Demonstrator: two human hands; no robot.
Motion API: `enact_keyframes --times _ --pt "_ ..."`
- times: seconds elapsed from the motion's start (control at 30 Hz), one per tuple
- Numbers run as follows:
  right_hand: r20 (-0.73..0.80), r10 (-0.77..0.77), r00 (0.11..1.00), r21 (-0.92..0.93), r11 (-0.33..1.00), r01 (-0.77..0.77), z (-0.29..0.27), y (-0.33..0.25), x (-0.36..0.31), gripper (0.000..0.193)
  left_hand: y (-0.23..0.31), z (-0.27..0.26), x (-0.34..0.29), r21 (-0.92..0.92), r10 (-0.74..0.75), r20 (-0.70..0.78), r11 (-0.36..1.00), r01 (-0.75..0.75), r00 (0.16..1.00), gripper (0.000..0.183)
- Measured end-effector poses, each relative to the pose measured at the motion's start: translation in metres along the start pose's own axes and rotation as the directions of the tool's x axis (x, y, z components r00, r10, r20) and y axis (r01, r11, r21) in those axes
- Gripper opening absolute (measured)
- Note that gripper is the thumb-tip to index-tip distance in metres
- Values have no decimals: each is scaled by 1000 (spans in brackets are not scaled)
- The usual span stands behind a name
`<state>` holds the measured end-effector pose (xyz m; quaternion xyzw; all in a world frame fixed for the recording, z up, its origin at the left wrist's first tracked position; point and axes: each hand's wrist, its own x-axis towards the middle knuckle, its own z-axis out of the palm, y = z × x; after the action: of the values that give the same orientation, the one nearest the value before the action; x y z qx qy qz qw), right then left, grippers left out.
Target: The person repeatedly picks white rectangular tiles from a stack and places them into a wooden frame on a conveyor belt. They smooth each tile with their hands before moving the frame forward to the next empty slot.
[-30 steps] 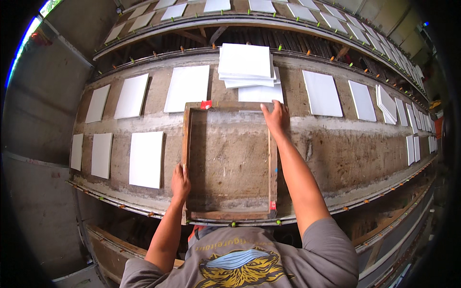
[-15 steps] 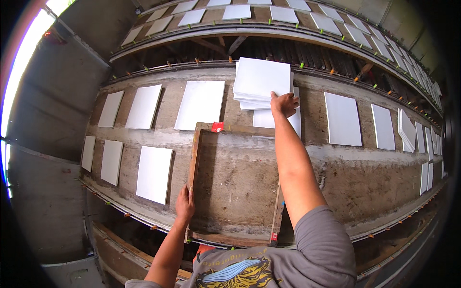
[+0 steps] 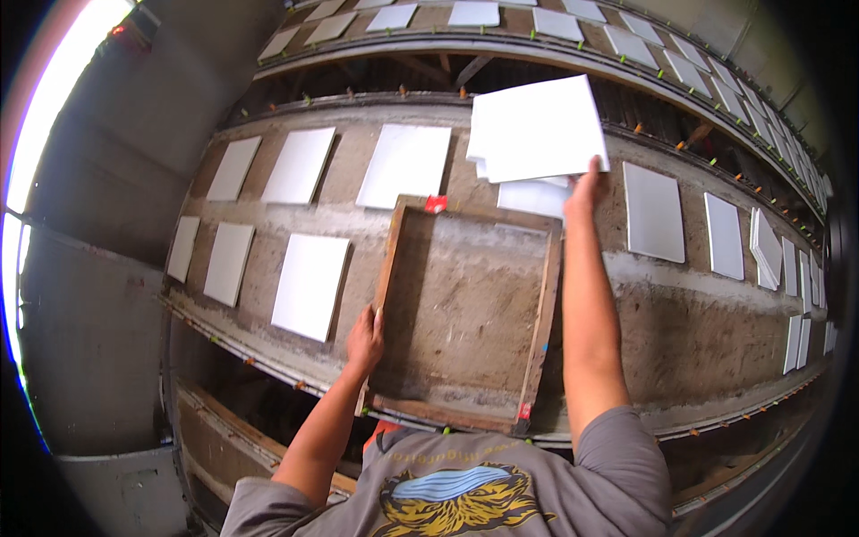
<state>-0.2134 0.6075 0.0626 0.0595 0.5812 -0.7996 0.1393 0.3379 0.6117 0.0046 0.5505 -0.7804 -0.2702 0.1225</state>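
Observation:
My left hand (image 3: 364, 338) is closed around the left side of a wooden frame (image 3: 390, 259) with red tape at two corners, tilted over the near part of the long table. The table's brown surface shows through its middle. Beyond the frame, my right hand (image 3: 583, 188) grips the near right corner of a stack of white sheets (image 3: 537, 127), thumb on top. The stack is raised and slightly turned, with lower sheets poking out at its left. Beneath it, another white sheet (image 3: 530, 199) lies on the table, partly hidden by the stack and the frame.
White rectangular sheets lie in two rows on the table (image 3: 707, 324), such as one at the left (image 3: 310, 286) and one at the right (image 3: 653, 212). A small fanned pile (image 3: 765, 249) sits farther right. Behind runs a second table (image 3: 573, 55) with more sheets. Pegs line the table edges.
My right hand has shifted right with the stack, which is now turned and appears lifted. The view has swung, so the table sits differently. My left hand keeps its hold on the frame.

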Motion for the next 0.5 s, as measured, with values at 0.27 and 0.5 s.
enact_keyframes --times 0.27,0.5 --pt "99 -187 977 -368 906 211 -91 16 -96 35 -5 7 6 -55 71 23 996 -70 997 44" --pt "270 -33 962 -607 770 197 -100 120 -190 43 -13 12 8 -62 76 19 995 -75 997 47"
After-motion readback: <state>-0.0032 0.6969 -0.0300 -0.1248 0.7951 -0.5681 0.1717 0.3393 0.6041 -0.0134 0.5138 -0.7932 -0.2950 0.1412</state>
